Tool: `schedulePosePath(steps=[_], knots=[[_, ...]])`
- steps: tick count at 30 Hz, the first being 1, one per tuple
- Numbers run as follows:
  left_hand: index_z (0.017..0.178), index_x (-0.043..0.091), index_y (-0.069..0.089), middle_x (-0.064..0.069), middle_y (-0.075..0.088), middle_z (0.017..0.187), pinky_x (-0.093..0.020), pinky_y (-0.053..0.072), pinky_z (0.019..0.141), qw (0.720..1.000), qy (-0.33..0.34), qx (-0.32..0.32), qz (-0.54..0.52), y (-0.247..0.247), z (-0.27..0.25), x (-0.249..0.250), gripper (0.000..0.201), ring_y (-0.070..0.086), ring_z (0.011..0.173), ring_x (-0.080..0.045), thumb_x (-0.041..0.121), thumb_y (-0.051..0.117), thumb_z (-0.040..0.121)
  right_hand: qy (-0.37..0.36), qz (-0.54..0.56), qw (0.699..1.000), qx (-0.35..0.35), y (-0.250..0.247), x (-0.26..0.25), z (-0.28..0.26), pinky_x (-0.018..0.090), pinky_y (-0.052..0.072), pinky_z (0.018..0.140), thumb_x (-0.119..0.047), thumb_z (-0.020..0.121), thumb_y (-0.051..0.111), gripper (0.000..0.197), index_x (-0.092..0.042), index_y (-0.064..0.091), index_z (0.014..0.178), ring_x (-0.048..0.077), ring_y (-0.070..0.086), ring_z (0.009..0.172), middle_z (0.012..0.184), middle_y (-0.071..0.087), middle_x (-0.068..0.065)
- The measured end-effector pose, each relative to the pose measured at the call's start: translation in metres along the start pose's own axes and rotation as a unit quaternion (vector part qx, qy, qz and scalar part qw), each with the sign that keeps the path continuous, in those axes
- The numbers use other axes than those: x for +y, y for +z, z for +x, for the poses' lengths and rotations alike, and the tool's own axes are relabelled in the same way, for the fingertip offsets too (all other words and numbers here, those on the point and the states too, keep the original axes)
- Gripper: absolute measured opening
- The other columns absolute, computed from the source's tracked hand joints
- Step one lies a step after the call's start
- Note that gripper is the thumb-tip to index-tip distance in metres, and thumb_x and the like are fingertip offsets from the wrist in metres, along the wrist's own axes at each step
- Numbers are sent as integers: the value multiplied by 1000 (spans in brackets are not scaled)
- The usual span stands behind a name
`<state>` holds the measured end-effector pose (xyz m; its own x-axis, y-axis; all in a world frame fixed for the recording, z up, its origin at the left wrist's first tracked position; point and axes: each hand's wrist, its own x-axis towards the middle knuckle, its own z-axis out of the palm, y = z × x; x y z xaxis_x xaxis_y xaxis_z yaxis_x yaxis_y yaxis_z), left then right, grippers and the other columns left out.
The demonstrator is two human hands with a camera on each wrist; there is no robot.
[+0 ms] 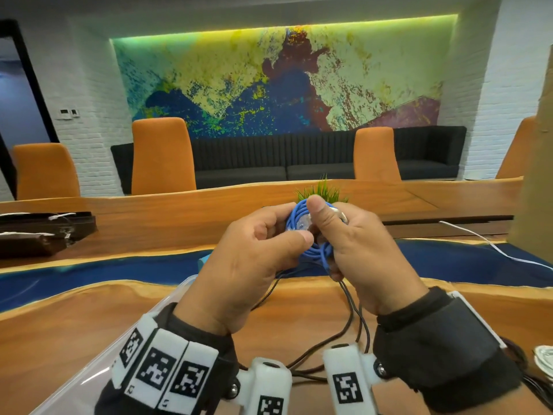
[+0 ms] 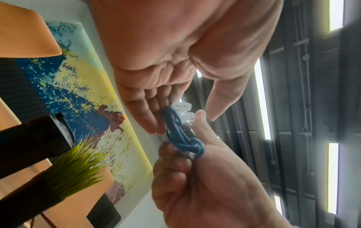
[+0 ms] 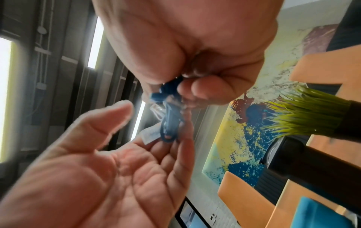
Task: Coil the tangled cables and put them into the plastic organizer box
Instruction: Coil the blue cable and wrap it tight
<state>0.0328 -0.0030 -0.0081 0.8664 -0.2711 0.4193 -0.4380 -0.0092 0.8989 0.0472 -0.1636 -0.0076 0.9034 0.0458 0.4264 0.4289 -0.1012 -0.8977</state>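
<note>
A blue cable (image 1: pixel 299 224) wound into a small coil is held up above the wooden table (image 1: pixel 74 319) between both hands. My right hand (image 1: pixel 329 217) grips the coil, thumb on top and fingers curled round its loops (image 3: pixel 170 123). My left hand (image 1: pixel 291 232) touches the coil's other side with fairly straight fingers (image 2: pixel 148 117), its thumb standing off. Clear plugs (image 2: pixel 185 111) show at the coil's top. The clear plastic organizer box (image 1: pixel 89 369) lies at the lower left, partly under my left wrist.
Black cables (image 1: pixel 350 324) lie loose on the table under my hands. A white cable (image 1: pixel 493 247) runs along the right, and a white coil (image 1: pixel 544 357) sits at the right edge. A grass plant (image 1: pixel 323 190) stands behind the hands. Dark cases (image 1: pixel 45 232) lie far left.
</note>
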Motion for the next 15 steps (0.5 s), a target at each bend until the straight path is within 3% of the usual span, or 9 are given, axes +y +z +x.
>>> schedulePosePath(steps=[2,4,6,9,12,15], knots=[[122,18,67,-6,76,109,-30,59,83,1000,4,14,9,-1,0,-1,31,73,102,-22,5,64,94,32,31,999,-19,-1,-2,0,27,36,40,-64,86,48,64,-2,59,98,13,47,46,67,54,6],[115,17,69,-7,78,103,-26,59,78,999,0,32,0,0,1,-3,31,74,96,-20,-3,60,93,57,69,995,-43,-2,-5,-2,27,39,41,-65,81,52,66,-3,58,104,14,47,47,70,55,8],[114,13,70,-9,78,102,-33,60,82,998,-11,58,-26,0,3,-4,29,74,94,-21,-3,60,93,77,109,989,-56,-5,-9,-2,25,46,44,-52,81,61,57,-3,58,109,13,51,50,71,58,7],[120,5,68,-14,76,107,-44,55,94,995,-18,70,-65,-1,5,-3,29,71,102,-28,-1,61,92,80,144,986,-37,-15,-12,0,24,53,47,-19,88,67,37,3,56,116,15,53,56,77,61,11],[123,3,66,-13,76,111,-31,60,86,996,-18,37,-76,3,4,2,34,72,104,-25,7,63,89,65,96,993,-14,-26,-16,0,23,54,48,-10,90,65,20,2,61,105,13,54,54,76,61,13],[116,9,69,-7,76,104,-23,57,75,997,-44,34,-46,9,4,5,28,70,87,-14,14,65,89,66,47,997,15,-41,-21,-4,22,53,46,-6,91,63,2,-5,63,92,11,52,49,69,57,12]])
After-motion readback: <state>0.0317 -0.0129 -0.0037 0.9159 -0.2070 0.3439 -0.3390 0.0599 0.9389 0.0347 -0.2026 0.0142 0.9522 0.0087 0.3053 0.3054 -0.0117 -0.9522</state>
